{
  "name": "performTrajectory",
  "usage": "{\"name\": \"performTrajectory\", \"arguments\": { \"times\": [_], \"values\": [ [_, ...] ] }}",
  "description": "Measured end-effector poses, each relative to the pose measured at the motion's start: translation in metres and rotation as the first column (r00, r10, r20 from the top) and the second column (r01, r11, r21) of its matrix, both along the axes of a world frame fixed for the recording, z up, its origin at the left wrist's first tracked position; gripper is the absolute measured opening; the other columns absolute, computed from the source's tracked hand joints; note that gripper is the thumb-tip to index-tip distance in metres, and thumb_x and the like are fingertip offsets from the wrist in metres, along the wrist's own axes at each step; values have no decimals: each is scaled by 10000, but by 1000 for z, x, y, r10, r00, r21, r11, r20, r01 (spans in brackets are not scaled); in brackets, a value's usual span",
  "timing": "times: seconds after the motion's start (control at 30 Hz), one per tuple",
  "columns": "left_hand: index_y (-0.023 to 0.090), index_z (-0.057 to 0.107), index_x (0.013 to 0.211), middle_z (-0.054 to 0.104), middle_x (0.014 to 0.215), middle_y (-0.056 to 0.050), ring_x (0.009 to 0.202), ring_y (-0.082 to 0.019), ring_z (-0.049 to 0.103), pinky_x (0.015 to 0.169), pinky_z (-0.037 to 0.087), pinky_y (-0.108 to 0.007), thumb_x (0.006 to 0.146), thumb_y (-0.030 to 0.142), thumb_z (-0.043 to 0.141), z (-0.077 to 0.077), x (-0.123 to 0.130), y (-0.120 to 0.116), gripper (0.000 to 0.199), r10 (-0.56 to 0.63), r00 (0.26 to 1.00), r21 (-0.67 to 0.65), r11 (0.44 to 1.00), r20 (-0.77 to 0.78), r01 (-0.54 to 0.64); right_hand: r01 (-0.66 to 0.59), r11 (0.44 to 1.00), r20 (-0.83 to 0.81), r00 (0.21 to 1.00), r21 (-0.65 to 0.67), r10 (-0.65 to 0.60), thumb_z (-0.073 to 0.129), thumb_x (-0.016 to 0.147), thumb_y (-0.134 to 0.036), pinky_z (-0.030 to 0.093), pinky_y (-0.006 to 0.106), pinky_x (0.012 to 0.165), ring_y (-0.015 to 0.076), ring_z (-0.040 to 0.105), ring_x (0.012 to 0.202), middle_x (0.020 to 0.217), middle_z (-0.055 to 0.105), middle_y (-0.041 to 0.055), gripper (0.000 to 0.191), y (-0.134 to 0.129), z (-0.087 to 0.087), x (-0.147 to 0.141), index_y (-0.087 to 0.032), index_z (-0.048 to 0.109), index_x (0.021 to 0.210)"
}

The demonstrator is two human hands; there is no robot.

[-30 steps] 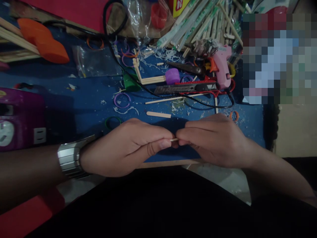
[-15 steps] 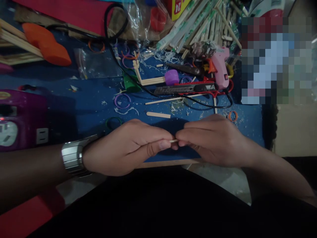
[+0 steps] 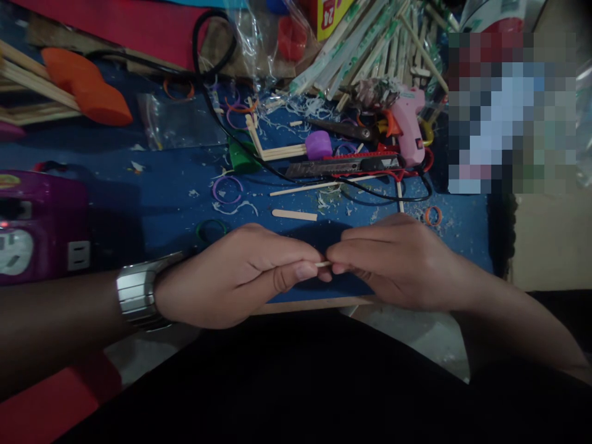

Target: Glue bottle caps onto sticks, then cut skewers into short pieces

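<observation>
My left hand [image 3: 240,271], with a silver watch [image 3: 136,295] at its wrist, pinches one end of a small wooden stick [image 3: 323,264]. My right hand [image 3: 393,262] grips the other end, so only a short pale piece shows between the fingertips; the rest is hidden. Both hands are closed and close together above the table's near edge. Just beyond them lies a cut popsicle stick [image 3: 295,214] with one rounded end. Past that is a thin stick [image 3: 305,188] beside a box cutter [image 3: 345,164].
A pink glue gun [image 3: 409,126] lies at the back right, its black cord [image 3: 215,105] looping across the blue table [image 3: 161,185]. Scissors [image 3: 342,128], a purple cap [image 3: 319,145], a green cap [image 3: 243,154] and plastic rings lie around. A purple power box [image 3: 46,222] stands left.
Both hands keep the same pinch on the small stick. The whole view has shifted only slightly; nothing on the table has visibly moved.
</observation>
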State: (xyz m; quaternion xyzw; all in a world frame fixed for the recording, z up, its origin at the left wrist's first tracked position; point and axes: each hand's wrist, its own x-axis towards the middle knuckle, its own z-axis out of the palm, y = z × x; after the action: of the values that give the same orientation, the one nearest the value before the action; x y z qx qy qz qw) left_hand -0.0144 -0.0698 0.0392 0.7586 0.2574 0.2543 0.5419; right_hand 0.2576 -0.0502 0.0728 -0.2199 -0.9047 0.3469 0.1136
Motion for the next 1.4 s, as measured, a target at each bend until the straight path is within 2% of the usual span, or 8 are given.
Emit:
{"name": "performTrajectory", "arguments": {
  "times": [0.13,0.2,0.33,0.5,0.63,0.97,1.17,1.4],
  "values": [
    [202,831,1106,854,887,-32,734,-115,778,665,584,-182,1172,281,550,2,0,0,300,-15,1000,-56,998,24,17,1,1000,1,1000,-4,-1,572,1064,-22,439,248,667,107,677,737,972,794,-4,260,-2,3,-1,-199,757,1110],
    [201,828,1086,825,817,-17,663,-107,737,621,553,-180,1174,300,550,3,1,0,308,-1,1000,-45,999,11,2,19,1000,22,1000,0,-19,593,1073,-47,452,245,677,107,689,748,983,797,-8,228,-3,4,-1,-204,757,1099],
    [189,815,1079,667,623,59,441,-61,475,490,389,-183,1186,323,525,4,3,1,337,35,999,25,999,-29,-35,54,999,25,998,-4,-53,600,1117,-95,489,236,730,107,720,792,1009,808,-5,183,-2,1,0,-199,748,1090],
    [177,767,1006,668,670,57,512,-55,539,533,399,-183,1184,309,519,3,4,2,332,62,997,73,996,-48,-58,63,995,72,995,83,-69,576,1150,-150,427,254,688,113,664,740,978,789,-2,179,0,-3,0,-200,740,1096],
    [178,709,912,569,621,71,496,-57,482,534,375,-204,1190,328,502,2,4,0,379,79,994,134,989,-78,-68,60,987,105,992,151,-76,580,1159,-174,375,279,662,112,597,696,978,770,-7,165,0,-2,0,-202,736,1113],
    [195,634,877,714,753,41,650,-89,661,643,477,-214,1205,346,494,-2,6,-10,387,191,965,318,940,-178,-127,4,924,171,982,383,-75,506,1176,-179,311,330,618,154,559,689,873,708,11,247,-5,-6,-3,-179,707,1034],
    [219,541,834,643,687,52,585,-100,578,587,424,-259,1204,307,471,-6,9,-13,387,248,951,479,868,-186,-132,-5,910,128,990,415,-53,482,1133,-94,321,361,597,168,532,663,863,685,8,252,-7,-4,-6,-171,714,1070],
    [224,577,842,612,672,26,620,-148,591,601,390,-327,1193,246,464,-3,10,-17,369,350,908,621,771,-231,-139,88,858,72,987,506,-144,497,1111,-87,337,355,605,160,552,689,838,701,22,262,-13,-2,-11,-173,731,1031]
  ]
}}
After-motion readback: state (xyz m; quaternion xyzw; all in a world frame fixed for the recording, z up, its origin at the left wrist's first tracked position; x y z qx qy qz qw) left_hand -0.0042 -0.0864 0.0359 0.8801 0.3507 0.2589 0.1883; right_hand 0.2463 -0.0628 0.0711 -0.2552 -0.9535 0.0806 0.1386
